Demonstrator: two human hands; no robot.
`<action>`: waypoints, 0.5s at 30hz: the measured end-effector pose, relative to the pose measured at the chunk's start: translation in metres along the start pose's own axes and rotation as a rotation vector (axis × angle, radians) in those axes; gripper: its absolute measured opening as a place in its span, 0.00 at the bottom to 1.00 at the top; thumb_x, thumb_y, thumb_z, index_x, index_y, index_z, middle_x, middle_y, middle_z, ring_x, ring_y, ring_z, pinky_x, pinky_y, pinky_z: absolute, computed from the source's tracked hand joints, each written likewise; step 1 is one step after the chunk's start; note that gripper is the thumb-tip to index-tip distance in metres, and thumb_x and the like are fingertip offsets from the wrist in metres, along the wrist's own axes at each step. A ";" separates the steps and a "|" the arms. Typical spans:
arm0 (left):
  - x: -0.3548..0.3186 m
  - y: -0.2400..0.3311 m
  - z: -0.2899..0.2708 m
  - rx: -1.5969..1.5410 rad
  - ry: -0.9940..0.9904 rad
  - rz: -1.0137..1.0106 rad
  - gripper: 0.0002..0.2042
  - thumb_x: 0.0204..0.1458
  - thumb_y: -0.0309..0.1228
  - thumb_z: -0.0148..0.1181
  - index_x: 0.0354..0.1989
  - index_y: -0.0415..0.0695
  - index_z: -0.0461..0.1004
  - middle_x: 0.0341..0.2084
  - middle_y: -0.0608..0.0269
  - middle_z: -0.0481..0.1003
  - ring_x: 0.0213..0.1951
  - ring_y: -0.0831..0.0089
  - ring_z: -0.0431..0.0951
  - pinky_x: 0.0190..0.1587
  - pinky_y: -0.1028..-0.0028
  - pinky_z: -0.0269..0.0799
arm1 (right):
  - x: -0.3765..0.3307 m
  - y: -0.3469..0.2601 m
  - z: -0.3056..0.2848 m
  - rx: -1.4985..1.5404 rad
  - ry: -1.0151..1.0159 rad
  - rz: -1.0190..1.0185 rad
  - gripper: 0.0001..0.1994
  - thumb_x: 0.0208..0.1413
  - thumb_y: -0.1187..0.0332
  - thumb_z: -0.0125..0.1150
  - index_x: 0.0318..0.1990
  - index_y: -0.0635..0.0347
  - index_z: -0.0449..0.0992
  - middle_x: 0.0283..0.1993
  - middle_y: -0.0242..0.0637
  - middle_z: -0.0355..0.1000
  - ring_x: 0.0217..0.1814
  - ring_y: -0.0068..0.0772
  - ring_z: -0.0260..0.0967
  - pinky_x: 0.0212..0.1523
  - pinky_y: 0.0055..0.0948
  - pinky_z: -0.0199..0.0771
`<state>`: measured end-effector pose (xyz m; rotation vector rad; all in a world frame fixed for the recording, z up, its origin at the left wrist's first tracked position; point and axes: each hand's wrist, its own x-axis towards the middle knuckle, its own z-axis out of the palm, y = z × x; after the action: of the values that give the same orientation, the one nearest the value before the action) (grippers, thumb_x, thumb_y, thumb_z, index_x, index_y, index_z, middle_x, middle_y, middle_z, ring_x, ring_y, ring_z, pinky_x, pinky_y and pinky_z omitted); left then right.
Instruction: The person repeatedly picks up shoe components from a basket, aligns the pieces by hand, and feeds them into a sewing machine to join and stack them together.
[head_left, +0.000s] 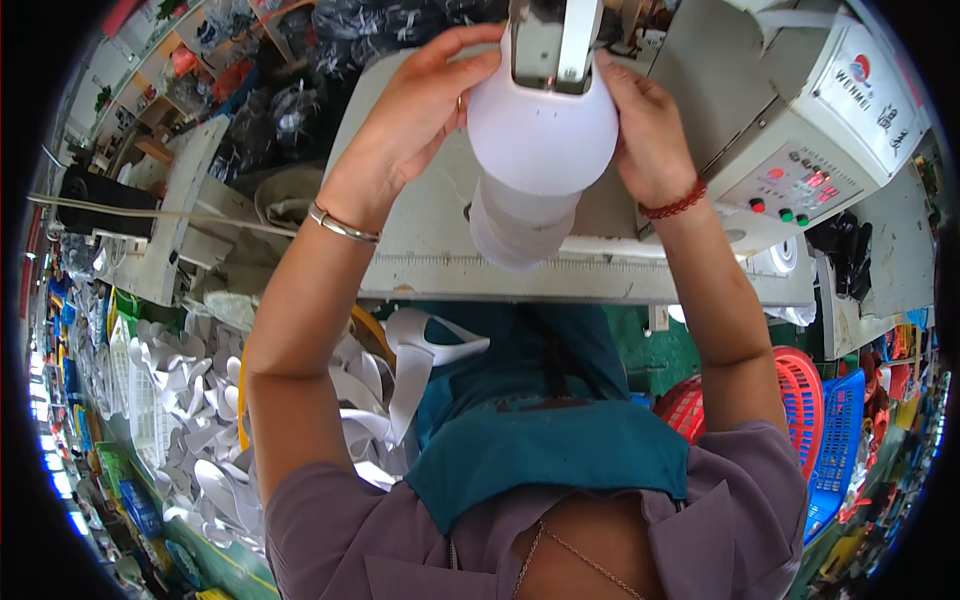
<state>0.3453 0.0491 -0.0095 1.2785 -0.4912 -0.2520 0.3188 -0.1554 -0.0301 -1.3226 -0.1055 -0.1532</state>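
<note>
My left hand [425,105] and my right hand [648,125] grip the two sides of a smooth white rounded piece [545,145], which looks like a shoe upper. Its far end has an opening around the metal head [578,45] of a machine, where a small red light shows. My left thumb presses the piece's left edge, with the other fingers partly behind it. On the right, my thumb lies along the edge and the remaining fingers are mostly hidden. More white overlapping pieces [520,225] hang below it toward the table's near edge.
A control box [800,185] with red digits and coloured buttons stands right of the white worktable [410,275]. Many loose white pieces [215,480] are heaped at my left. Red [800,390] and blue [838,440] baskets sit at lower right. Black bags [290,120] lie beyond the table.
</note>
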 end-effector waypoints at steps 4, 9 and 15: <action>-0.005 0.001 0.008 0.057 0.061 0.058 0.15 0.55 0.32 0.52 0.51 0.44 0.67 0.33 0.67 0.73 0.33 0.81 0.72 0.35 0.82 0.69 | -0.008 0.000 0.001 -0.026 0.031 -0.020 0.13 0.60 0.65 0.49 0.43 0.64 0.72 0.30 0.29 0.72 0.26 0.15 0.65 0.24 0.16 0.63; -0.034 -0.017 -0.013 0.308 0.071 -0.011 0.15 0.56 0.35 0.52 0.50 0.44 0.66 0.32 0.66 0.72 0.31 0.81 0.70 0.33 0.83 0.67 | -0.050 0.021 0.001 -0.181 0.053 -0.278 0.12 0.56 0.65 0.54 0.42 0.65 0.69 0.21 0.27 0.67 0.17 0.15 0.57 0.18 0.13 0.55; -0.117 -0.031 -0.031 0.567 -0.056 -0.199 0.10 0.51 0.26 0.51 0.42 0.40 0.73 0.23 0.72 0.68 0.25 0.83 0.66 0.30 0.82 0.63 | -0.149 0.108 -0.014 -0.864 -0.869 -0.854 0.18 0.45 0.72 0.58 0.46 0.59 0.67 0.26 0.38 0.65 0.21 0.30 0.64 0.21 0.27 0.65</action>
<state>0.2617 0.1187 -0.0704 1.8825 -0.5018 -0.3290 0.1906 -0.1353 -0.1607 -2.0498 -1.4852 -0.3575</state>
